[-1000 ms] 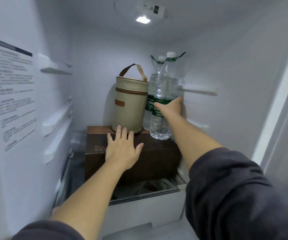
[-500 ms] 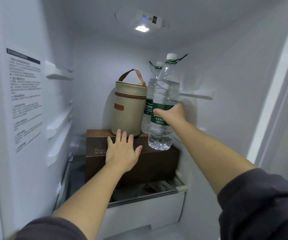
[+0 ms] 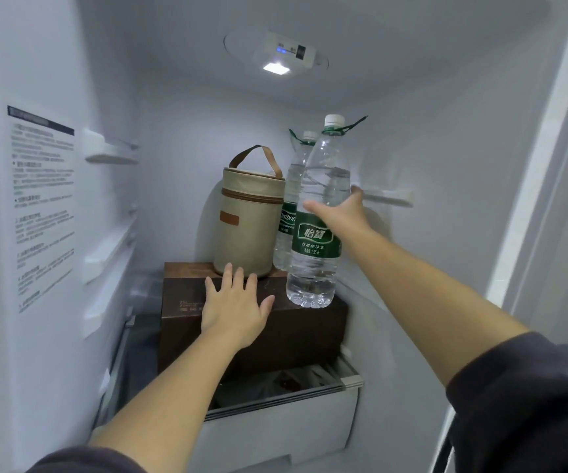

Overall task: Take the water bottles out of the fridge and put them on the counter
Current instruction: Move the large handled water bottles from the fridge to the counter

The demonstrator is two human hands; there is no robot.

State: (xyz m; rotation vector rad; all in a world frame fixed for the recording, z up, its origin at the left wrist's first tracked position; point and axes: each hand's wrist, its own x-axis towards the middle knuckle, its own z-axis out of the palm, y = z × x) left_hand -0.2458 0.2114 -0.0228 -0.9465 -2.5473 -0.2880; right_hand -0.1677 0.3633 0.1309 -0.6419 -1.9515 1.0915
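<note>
Two clear water bottles with green labels and white caps are inside the fridge. My right hand (image 3: 338,213) grips the nearer bottle (image 3: 315,268) around its middle, thumb on the front and fingers round the right side; it leans slightly and its base hangs at the front edge of a dark brown box (image 3: 296,332). The second bottle (image 3: 292,186) stands upright behind it on the box, partly hidden. My left hand (image 3: 233,307) lies flat with fingers spread on the box's top front edge.
A beige cylindrical bag (image 3: 248,220) with a brown handle stands on the box, left of the bottles. Below the box is a white drawer (image 3: 275,435). White fridge walls close in on both sides, with shelf rails (image 3: 111,155) on the left and a lamp (image 3: 277,68) overhead.
My right hand has drawn the nearer bottle forward and toward me, from beside the second bottle to the box's front edge. The left hand stays on the box. The camera has tilted up.
</note>
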